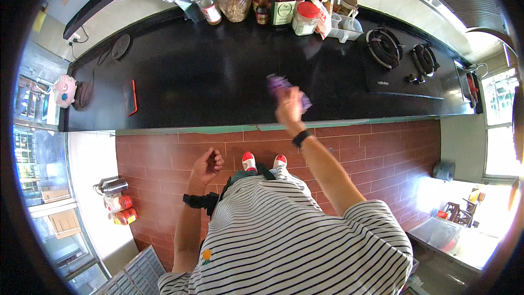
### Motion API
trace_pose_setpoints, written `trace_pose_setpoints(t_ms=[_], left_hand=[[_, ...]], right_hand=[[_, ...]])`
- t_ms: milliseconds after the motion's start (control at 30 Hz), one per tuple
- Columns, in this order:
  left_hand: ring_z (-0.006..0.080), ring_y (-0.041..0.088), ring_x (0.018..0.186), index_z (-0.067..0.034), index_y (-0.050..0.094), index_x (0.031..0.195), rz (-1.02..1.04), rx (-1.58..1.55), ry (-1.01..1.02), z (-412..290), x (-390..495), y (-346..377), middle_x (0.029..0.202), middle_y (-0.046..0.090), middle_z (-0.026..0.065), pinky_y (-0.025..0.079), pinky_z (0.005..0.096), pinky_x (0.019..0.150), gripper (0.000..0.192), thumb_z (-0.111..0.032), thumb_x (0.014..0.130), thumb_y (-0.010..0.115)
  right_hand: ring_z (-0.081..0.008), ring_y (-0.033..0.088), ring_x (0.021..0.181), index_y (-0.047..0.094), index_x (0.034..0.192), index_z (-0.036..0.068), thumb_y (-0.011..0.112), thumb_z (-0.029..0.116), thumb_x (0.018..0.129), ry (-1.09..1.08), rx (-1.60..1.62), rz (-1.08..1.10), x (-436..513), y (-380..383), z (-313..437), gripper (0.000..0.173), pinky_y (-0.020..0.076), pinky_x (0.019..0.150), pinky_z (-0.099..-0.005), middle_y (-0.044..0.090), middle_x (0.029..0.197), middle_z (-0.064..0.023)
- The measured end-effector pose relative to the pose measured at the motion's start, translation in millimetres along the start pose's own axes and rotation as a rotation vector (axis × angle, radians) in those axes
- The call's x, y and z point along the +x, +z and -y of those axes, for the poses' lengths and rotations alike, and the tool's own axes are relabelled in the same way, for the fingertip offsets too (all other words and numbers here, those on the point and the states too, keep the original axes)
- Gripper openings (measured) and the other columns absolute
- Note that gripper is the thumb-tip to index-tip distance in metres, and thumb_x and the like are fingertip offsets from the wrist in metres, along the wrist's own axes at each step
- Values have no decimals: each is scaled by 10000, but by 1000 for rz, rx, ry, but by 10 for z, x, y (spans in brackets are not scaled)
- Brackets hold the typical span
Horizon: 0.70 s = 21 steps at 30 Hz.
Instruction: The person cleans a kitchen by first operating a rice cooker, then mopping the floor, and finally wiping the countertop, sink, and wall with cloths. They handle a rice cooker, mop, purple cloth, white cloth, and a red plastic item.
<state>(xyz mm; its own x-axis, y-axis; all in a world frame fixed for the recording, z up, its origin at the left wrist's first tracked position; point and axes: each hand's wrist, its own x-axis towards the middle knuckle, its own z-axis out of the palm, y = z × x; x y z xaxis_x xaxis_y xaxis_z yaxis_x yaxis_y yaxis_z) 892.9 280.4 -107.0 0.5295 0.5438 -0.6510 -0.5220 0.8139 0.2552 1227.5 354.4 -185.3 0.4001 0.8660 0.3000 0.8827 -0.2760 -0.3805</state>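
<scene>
My right hand (290, 107) presses a purple cloth (278, 83) onto the black countertop (196, 73), near its front edge. Hand and cloth are both slightly blurred. Parts of the cloth show on either side of my fingers. Over the tiled floor, short of the counter, hangs my left hand (207, 167). Its fingers are loosely curled with a gap to the thumb, and I see nothing held in it.
Bottles and jars, among them a red-lidded jar (235, 2), line the wall beside a white plastic tray (344, 32). A gas hob (403, 73) sits at right. A red-edged black object (131, 97) and a pink appliance (64, 91) are at left.
</scene>
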Motion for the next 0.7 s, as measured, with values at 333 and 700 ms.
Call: trace_pose_setpoints(t_ms=[333,700], left_hand=[[158,482,664,-45,551,894,31,1,181,-250,-183,-391,733,509,32,393,268,552,248,-255,1010,491],[178,504,723,10,583,998,26,-126,81,-246,46,-530,785,539,53,441,285,603,231,-211,990,519]], right_hand=[[-372,531,1032,627,1102,96,599,110,847,-123,0,270,334,-786,-1091,257,466,841,-454,544,1073,-161],[-350,489,1023,592,1205,108,548,78,824,-152,181,243,203,111,-111,385,439,862,-469,488,1134,-186]])
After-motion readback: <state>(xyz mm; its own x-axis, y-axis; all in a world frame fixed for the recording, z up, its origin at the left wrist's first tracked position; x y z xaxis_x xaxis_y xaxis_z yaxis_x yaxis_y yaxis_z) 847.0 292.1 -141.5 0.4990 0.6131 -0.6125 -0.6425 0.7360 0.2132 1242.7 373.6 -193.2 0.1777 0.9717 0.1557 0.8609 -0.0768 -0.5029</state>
